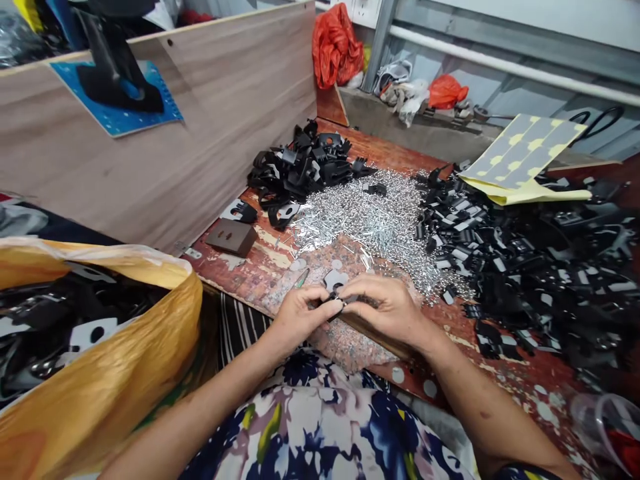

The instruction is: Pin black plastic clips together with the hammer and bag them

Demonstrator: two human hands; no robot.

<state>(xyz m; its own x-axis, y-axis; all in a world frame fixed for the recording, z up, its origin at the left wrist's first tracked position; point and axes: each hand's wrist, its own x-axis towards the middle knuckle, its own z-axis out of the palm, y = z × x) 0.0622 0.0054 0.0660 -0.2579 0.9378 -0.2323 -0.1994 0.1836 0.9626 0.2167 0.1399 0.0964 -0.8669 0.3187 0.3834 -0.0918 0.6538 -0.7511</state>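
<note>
Both hands meet over the front edge of the red worktable, pinching a small black plastic clip with a grey face (336,280). My left hand (303,310) grips its left side between thumb and fingers. From the other side, my right hand (383,308) closes thumb and fingertips on the same piece, hiding part of it. Beneath them lies a speckled stone slab (333,343). Beyond the hands spreads a heap of small shiny metal pins (367,210).
Black clips are heaped at the back (305,163) and right (565,267). A brown block (231,238) sits left, near the wooden partition (225,100). A yellow sack (150,347) of black parts stands at left. A grey-and-yellow sticker sheet (525,153) lies on the right heap.
</note>
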